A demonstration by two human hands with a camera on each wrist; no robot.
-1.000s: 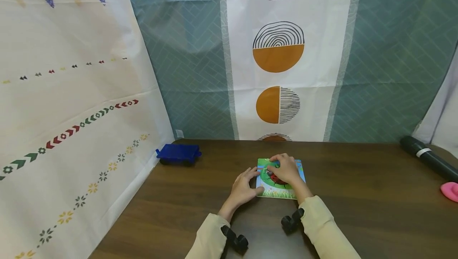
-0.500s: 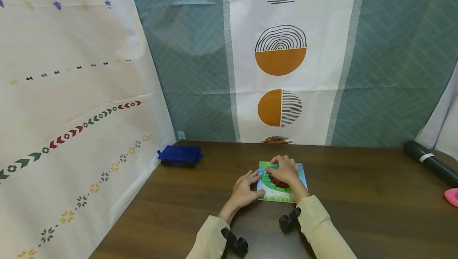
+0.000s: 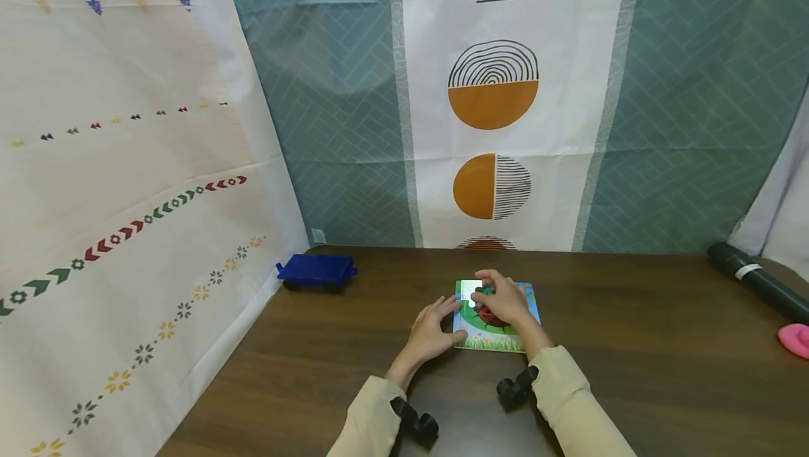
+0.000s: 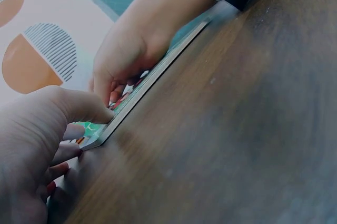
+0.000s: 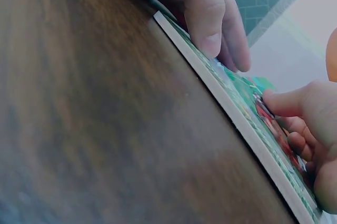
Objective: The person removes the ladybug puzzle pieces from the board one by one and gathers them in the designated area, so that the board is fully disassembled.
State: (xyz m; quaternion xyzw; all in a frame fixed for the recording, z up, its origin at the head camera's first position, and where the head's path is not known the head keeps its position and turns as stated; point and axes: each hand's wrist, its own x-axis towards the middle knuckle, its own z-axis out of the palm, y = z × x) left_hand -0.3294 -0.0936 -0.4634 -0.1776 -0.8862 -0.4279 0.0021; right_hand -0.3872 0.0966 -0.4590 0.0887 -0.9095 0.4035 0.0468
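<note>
A square ladybug puzzle board (image 3: 499, 339) lies flat on the dark wooden table (image 3: 632, 373). My left hand (image 3: 432, 330) rests at its left edge with fingers spread, the thumb on the near left corner (image 4: 100, 116). My right hand (image 3: 504, 300) is over the board's upper part and pinches a glossy puzzle piece (image 3: 470, 290), tilted up at the top left corner and catching the light. In the right wrist view the board (image 5: 237, 108) shows edge-on, with the left hand's fingers (image 5: 210, 13) at its rim and my right hand (image 5: 310, 113) curled above the picture.
A blue toy wagon (image 3: 316, 271) stands at the back left of the table, by the patterned cloth wall. A black cylinder (image 3: 755, 281) and a pink object (image 3: 796, 338) lie at the far right. Patterned curtains close off the back and left.
The right hand has tipped a puzzle piece up at the board's top left corner, where it now shines white. The left hand has stayed at the board's left edge.
</note>
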